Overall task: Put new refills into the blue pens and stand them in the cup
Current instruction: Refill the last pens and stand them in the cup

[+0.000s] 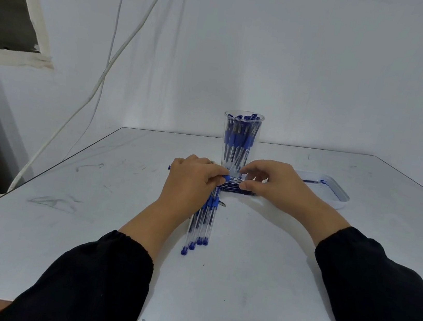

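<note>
Head view of a white table [258, 262] set against a pale wall. A clear plastic cup [241, 137] stands upright near the middle of the table's far edge and holds a dense bundle of blue pens [239, 139], their blue caps reaching the rim. Directly in front of the cup's base, both hands meet over one blue pen [227, 178] held crosswise, roughly parallel to the far edge. The left hand [191, 182] has its fingers curled around the pen's blue grip section, and the pen's blue end projects past the hand toward the table's left edge. The right hand [272, 185] has its thumb and forefinger pinched on the pen's other part, the remaining fingers loosely bent above it; whether the pen's two parts are joined or separated cannot be told. Beneath the hands a flat row of refills [238, 190] lies crosswise on the table. Four more capped pens [199, 226] lie side by side, touching, running from under the left hand toward the near edge, blue ends nearest the viewer. A shallow clear tray [336, 191] with a blue-tinted rim sits near the right of the cup, toward the table's far right corner. Black sleeves [374, 305] cover both forearms. A white cable [103, 71] hangs down the wall beyond the far left corner.
</note>
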Demonstrator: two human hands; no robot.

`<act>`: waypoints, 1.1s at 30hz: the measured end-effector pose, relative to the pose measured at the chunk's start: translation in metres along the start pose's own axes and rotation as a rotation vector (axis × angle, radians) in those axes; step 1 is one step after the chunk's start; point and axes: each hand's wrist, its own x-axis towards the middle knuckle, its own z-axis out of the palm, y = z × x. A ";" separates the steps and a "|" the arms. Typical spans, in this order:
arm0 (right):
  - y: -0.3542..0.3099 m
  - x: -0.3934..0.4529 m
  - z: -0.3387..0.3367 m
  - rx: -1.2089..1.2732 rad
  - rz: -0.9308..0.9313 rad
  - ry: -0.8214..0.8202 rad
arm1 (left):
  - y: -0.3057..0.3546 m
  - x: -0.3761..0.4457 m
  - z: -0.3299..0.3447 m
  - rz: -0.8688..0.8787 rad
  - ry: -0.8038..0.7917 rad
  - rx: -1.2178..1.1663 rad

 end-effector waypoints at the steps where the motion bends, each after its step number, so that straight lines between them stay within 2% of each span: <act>1: -0.001 0.000 0.000 0.017 0.035 -0.006 | 0.000 0.000 0.000 -0.014 0.004 0.010; 9: -0.005 0.001 0.001 0.119 0.089 0.016 | 0.002 0.001 0.001 -0.004 -0.029 0.064; 18: -0.006 -0.001 -0.003 0.247 0.086 0.010 | 0.000 0.000 0.000 -0.058 -0.014 0.012; 33: -0.010 0.000 -0.006 0.263 0.150 0.021 | 0.011 -0.003 0.000 -0.062 0.016 -0.002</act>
